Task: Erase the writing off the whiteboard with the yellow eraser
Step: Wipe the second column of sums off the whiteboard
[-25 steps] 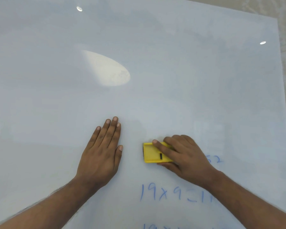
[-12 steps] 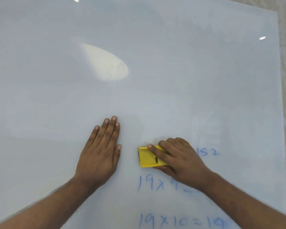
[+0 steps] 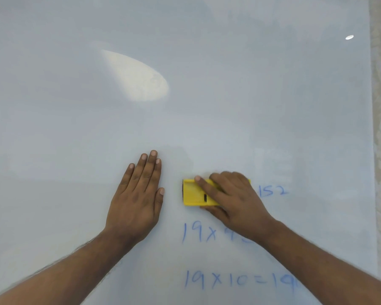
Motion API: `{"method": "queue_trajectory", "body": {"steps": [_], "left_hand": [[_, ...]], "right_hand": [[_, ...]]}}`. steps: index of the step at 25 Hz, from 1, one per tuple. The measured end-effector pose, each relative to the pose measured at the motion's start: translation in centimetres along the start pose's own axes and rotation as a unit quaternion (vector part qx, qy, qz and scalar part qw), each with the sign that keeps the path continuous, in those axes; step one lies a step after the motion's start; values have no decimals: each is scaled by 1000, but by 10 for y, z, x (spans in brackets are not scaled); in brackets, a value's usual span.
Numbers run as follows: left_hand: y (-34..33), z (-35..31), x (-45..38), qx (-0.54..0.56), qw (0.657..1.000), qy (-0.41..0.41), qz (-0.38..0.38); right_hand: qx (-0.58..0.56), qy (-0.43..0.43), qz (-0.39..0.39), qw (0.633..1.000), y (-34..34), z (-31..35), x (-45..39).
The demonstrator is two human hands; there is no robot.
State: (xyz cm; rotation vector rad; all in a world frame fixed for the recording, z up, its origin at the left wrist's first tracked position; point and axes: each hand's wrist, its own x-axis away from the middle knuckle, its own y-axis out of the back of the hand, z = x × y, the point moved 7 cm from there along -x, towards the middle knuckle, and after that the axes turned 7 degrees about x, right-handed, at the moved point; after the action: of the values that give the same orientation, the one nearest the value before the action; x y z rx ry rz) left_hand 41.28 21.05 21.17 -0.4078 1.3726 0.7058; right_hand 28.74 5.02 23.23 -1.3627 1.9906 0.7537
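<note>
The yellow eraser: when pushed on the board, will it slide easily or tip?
The yellow eraser probably slides easily: the whiteboard looks glossy. It lies flat and low under the right hand, so tipping seems unlikely. It looks like stiff plastic.

Bright, even light; oval glare patch [image 3: 139, 78] on the glossy whiteboard [image 3: 229, 106]; slight blur.

The yellow eraser [image 3: 195, 193], a flat rectangular block with a small black mark on top, lies long side across on the glossy whiteboard [image 3: 207, 106]. Blue writing [image 3: 235, 280] sits beside and below it: "152", "19 x 9", "19 x 10 = 19".
</note>
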Motion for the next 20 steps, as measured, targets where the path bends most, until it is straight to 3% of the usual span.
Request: {"method": "queue_trajectory", "body": {"steps": [4,7,10,16,20], "left_hand": [[-1,-5,4,-5,1000,-17,17],[-5,-11,8,-7,1000,-20,22],[-6,-14,8,1,1000,-18,17],[-3,-12,9,9,1000,-26,12],[-5,-15,11,3,1000,-27,13]], "right_hand": [[17,37,22,999,12,-32,38],[22,-77,1,997,24,-85,29],[13,-137,-20,990,20,-82,13],[-14,-21,48,999,13,-37,72],[25,-57,57,996,28,-88,80]]}}
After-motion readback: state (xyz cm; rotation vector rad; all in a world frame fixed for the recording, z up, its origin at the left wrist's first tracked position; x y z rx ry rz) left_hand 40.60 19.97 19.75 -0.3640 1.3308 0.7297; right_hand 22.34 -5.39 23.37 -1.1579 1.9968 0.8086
